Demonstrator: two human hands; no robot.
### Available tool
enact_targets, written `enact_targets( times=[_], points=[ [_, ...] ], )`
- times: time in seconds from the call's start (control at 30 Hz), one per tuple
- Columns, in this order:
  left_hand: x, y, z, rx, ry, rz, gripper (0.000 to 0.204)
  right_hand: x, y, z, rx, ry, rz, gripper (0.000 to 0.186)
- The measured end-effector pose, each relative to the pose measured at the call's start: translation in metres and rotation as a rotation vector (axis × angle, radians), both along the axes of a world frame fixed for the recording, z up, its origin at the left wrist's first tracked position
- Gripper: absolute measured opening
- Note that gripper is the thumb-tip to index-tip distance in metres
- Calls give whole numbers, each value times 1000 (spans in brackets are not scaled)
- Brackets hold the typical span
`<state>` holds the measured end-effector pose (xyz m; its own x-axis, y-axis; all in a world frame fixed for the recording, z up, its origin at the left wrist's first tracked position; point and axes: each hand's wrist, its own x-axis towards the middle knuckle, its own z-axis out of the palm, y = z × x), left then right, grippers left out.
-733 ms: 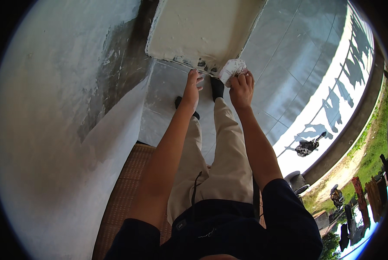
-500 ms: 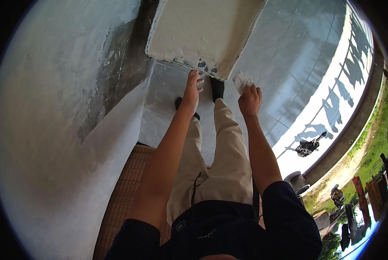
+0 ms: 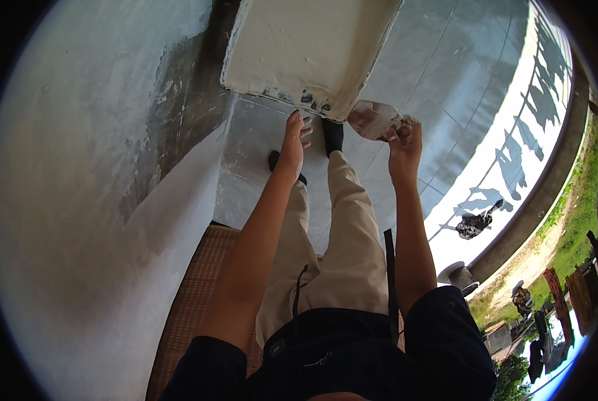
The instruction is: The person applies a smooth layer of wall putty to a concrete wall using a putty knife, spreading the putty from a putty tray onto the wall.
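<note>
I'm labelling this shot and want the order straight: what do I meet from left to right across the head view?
Patchy grey wall, left hand, right foot in black, whitish flat piece, right hand, dark lump on the floor, grass.

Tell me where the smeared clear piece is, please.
The smeared clear piece is right of centre in the head view, held in the right hand near the tray.

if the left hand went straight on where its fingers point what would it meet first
Probably the near edge of the cream-coated tray; the left hand seems almost against it, though depth is unclear.
</note>
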<state>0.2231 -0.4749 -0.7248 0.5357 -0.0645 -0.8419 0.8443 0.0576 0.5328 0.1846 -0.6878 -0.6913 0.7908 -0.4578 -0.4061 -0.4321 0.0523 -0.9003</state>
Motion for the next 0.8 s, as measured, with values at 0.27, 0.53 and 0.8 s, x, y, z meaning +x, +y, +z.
enact_targets(
  times=[0.27,0.53,0.8],
  points=[
    [0,0,-2,5,6,3,70,34,22,-53,620,-11,-63,26],
    [-4,1,-8,3,9,17,70,31,20,-66,806,-66,-84,24],
    [-4,-4,-7,-26,32,54,68,28,23,-76,957,-66,-156,23]
  ],
)
